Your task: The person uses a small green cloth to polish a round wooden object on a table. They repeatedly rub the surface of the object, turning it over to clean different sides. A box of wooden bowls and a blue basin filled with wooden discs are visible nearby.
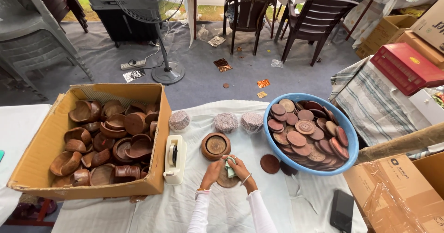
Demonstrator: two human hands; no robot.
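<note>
My left hand (213, 172) and my right hand (239, 168) meet over a round brown wooden lid (226, 180) lying on the white cloth. Between them I hold a small pale green cloth (230, 167), pressed onto the lid. Just beyond my hands stands a round wooden bowl with a lid (215, 146). Another wooden lid (269, 163) lies flat to the right.
A cardboard box (39, 150) full of wooden bowls stands at left, a white tape dispenser (175, 159) beside it. A blue basin (352, 143) of wooden lids is at right. Three wrapped stacks (225, 122) sit behind. A black phone (342, 209) lies near another cardboard box (397, 191).
</note>
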